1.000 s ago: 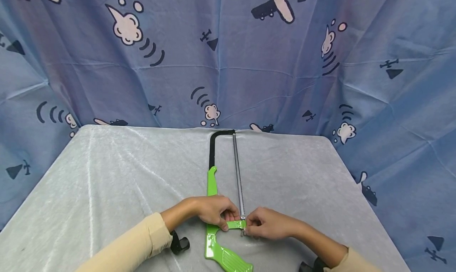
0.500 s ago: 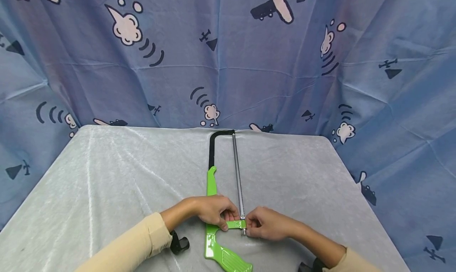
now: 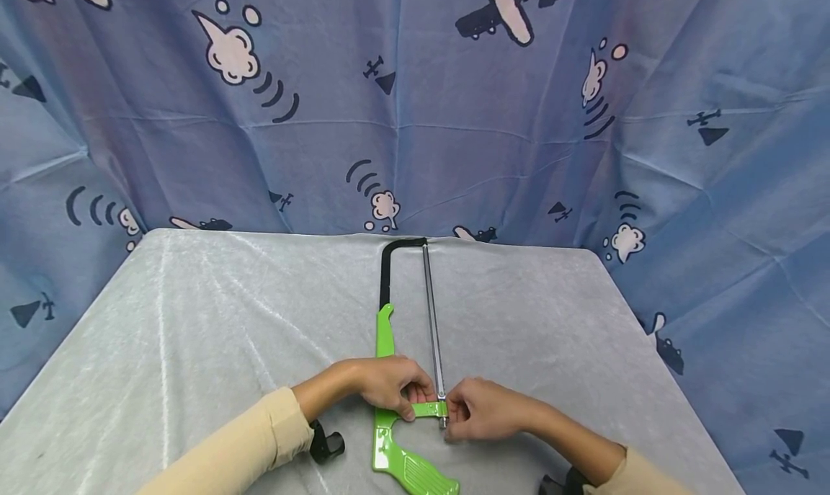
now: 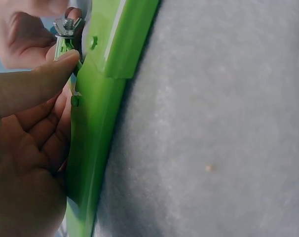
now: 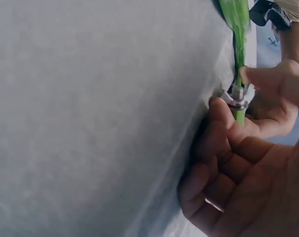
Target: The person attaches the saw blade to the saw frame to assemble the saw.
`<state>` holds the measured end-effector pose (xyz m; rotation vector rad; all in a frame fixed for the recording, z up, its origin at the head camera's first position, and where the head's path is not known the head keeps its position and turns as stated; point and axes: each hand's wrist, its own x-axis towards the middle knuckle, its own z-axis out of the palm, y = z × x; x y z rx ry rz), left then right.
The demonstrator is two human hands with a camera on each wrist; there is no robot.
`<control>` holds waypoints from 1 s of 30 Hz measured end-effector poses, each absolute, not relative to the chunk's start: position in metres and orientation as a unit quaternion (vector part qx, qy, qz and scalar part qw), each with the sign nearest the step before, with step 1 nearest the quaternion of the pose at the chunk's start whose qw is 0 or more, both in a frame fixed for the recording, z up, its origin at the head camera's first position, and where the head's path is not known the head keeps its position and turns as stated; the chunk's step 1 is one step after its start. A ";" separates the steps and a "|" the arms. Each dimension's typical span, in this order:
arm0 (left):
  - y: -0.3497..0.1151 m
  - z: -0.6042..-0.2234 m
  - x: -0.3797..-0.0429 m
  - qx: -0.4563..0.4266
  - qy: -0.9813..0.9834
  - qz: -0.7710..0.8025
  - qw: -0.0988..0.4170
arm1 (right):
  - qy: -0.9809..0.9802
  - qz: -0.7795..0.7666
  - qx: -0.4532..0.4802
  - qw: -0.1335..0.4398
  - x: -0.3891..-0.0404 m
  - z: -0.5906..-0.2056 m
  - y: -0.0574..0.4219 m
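Observation:
A hacksaw (image 3: 415, 468) with a green handle and a black front frame lies flat on the cloth-covered table. Its silver blade (image 3: 433, 315) runs along the right side, away from the person. My left hand (image 3: 394, 383) grips the short green arm at the blade's near end, thumb (image 4: 46, 79) pressed close below the threaded end. On that end sits a metal wing nut (image 5: 237, 102). Fingers and thumb of my right hand (image 3: 489, 410) are around the wing nut, with a fingertip against one wing in the right wrist view.
Light grey cloth covers the table (image 3: 246, 300). Behind it hangs a blue curtain (image 3: 324, 84) printed with planes and clouds. A black wrist device (image 3: 327, 444) is strapped by the left sleeve.
The right thumb and fingers have spread slightly apart at the wing nut, and the thumb sits a little lower. The left hand and the hacksaw stay in place.

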<state>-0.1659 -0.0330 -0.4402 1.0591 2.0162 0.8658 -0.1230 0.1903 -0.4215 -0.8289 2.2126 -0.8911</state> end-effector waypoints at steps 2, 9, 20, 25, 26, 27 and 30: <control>-0.033 -0.440 -0.166 0.409 0.776 0.333 0.345 | 0.841 -0.334 -0.305 0.297 -0.122 -0.422 0.189; -0.034 -0.440 -0.167 0.417 0.775 0.331 0.341 | 0.869 -0.324 -0.274 0.256 -0.121 -0.430 0.181; -0.034 -0.440 -0.167 0.419 0.772 0.332 0.344 | 0.878 -0.318 -0.263 0.244 -0.121 -0.430 0.180; -0.034 -0.440 -0.166 0.419 0.773 0.331 0.342 | 0.865 -0.334 -0.270 0.259 -0.122 -0.430 0.183; -0.034 -0.440 -0.166 0.420 0.774 0.330 0.341 | 0.860 -0.339 -0.273 0.265 -0.123 -0.430 0.184; -0.034 -0.440 -0.166 0.421 0.774 0.330 0.341 | 0.855 -0.344 -0.276 0.271 -0.123 -0.430 0.185; -0.034 -0.439 -0.166 0.422 0.773 0.330 0.340 | 0.840 -0.361 -0.285 0.287 -0.125 -0.430 0.188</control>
